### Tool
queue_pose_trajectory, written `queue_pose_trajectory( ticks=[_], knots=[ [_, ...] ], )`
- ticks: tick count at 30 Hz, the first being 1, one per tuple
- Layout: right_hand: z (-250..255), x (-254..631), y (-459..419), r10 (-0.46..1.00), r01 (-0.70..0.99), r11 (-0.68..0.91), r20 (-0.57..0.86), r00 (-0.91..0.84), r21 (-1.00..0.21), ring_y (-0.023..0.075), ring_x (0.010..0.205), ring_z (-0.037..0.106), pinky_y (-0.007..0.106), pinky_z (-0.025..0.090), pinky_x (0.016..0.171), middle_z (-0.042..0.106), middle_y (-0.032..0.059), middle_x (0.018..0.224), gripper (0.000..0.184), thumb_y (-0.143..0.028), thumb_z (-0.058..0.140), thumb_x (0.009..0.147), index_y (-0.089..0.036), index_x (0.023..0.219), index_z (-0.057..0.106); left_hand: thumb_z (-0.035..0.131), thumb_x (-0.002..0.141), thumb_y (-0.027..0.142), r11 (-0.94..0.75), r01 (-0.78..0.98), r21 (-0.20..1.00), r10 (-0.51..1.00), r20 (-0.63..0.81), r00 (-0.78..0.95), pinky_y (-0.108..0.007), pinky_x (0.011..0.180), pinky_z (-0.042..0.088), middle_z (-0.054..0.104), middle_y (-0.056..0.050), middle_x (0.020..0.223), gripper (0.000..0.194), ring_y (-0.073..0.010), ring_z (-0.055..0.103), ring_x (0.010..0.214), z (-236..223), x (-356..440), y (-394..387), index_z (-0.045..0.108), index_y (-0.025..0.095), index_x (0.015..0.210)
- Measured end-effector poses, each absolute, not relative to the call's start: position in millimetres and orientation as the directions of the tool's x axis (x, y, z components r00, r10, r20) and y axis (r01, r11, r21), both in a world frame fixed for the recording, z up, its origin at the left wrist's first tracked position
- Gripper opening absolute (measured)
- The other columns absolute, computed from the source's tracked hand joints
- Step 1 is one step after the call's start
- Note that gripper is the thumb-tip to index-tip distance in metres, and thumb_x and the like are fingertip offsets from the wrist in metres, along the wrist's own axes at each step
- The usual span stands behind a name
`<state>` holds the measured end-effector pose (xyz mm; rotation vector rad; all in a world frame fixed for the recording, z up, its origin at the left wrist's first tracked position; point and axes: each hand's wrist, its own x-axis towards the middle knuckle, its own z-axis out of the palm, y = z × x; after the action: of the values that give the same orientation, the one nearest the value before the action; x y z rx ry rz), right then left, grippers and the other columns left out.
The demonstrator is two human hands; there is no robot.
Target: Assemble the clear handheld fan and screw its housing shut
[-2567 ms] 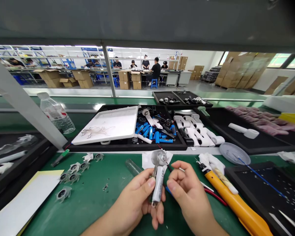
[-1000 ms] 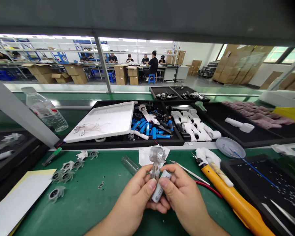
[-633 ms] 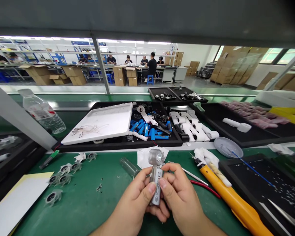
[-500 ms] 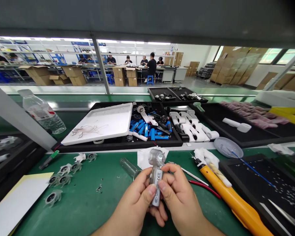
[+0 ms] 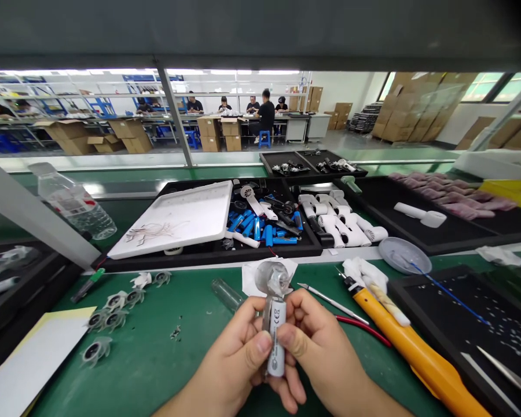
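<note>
Left hand [image 5: 232, 362] and right hand [image 5: 319, 356] hold a battery [image 5: 276, 347] upright against a clear fan housing [image 5: 272, 278], above the green surface [image 5: 156, 353].
Both hands are curled closed, pinching from either side, a steady grip that keeps the parts aligned; a yellow soldering iron [image 5: 399, 330] lies nearby.

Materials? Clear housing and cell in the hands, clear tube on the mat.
The housing looks like glossy moulded clear plastic: see-through. The cell has a pale satin printed wrap, probably film over metal. The clear tube is shiny, see-through; glass or plastic, can't tell.
</note>
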<state>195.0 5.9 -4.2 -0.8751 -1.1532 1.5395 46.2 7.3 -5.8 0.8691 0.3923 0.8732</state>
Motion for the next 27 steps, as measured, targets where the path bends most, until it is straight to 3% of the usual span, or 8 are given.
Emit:
queue_pose_trajectory(
  ticks=[6,11,14,17,21,24,27],
  knots=[
    [-5,197,1,0.962,-0.292,-0.036,0.046,-0.269,-0.956,0.0115,0.037,0.057,0.019,0.039,0.039,0.058,-0.0061,0.052,0.039,-0.058,0.06,0.094,-0.022,0.088,0.047,0.058,0.101,0.039,0.431,-0.524,0.735,0.785,-0.019,0.619,-0.024,0.061,0.061,0.075,-0.009,0.079,0.028,-0.017,0.074,0.066,3,44,7,0.058,0.017,0.118],
    [-12,197,1,0.982,-0.203,-0.048,-0.01,-0.187,-0.978,0.0073,0.039,0.055,0.018,0.04,0.04,0.063,-0.0022,0.07,0.041,-0.057,0.063,0.092,-0.02,0.098,0.05,0.07,0.093,0.042,0.373,-0.466,0.803,0.801,-0.025,0.598,-0.025,0.06,0.061,0.071,-0.006,0.083,0.039,-0.018,0.073,0.071,-10,41,9,0.06,0.021,0.124],
    [-11,199,5,0.995,-0.251,-0.004,0.021,-0.097,-0.968,0.0083,0.052,0.059,0.019,0.048,0.05,0.067,0.0004,0.083,0.05,-0.058,0.067,0.089,-0.021,0.117,0.048,0.078,0.086,0.043,0.291,-0.352,0.89,0.859,-0.08,0.506,-0.019,0.05,0.054,0.065,-0.003,0.088,0.044,-0.0142,0.066,0.066,-14,35,12,0.063,0.024,0.123],
    [-9,205,9,0.999,-0.273,0.033,0.038,-0.012,-0.961,0.009,0.058,0.057,0.018,0.048,0.053,0.064,-0.0029,0.08,0.063,-0.056,0.071,0.086,-0.026,0.134,0.042,0.076,0.086,0.045,0.189,-0.118,0.975,0.888,-0.118,0.445,-0.016,0.047,0.045,0.061,-0.002,0.085,0.044,-0.01,0.055,0.062,-5,25,18,0.066,0.022,0.122],
    [-8,214,9,0.991,-0.157,-0.029,-0.008,-0.13,-0.987,0.01,0.057,0.054,0.019,0.045,0.05,0.057,-0.004,0.074,0.053,-0.051,0.077,0.083,-0.027,0.125,0.057,0.071,0.09,0.045,0.082,0.13,0.988,0.835,-0.139,0.532,-0.018,0.053,0.042,0.059,0.0,0.085,0.037,-0.01,0.049,0.065,12,14,22,0.066,0.021,0.118],
    [-4,217,8,0.962,-0.058,0.036,0.051,-0.267,-0.998,0.0117,0.069,0.056,0.022,0.049,0.062,0.06,-0.0013,0.087,0.047,-0.048,0.08,0.08,-0.027,0.117,0.062,0.068,0.09,0.054,0.163,0.109,0.981,0.74,-0.195,0.644,-0.021,0.058,0.044,0.056,0.001,0.083,0.042,-0.0113,0.052,0.066,15,13,21,0.062,0.017,0.109],
    [6,215,11,0.942,-0.018,0.036,0.04,-0.332,-0.999,0.0132,0.074,0.059,0.024,0.051,0.066,0.06,-0.0001,0.095,0.054,-0.052,0.071,0.088,-0.031,0.134,0.052,0.068,0.086,0.063,0.214,0.018,0.977,0.732,-0.173,0.659,-0.021,0.054,0.041,0.053,0.0,0.079,0.052,-0.0099,0.047,0.061,13,13,21,0.061,0.014,0.101]
  ],
)
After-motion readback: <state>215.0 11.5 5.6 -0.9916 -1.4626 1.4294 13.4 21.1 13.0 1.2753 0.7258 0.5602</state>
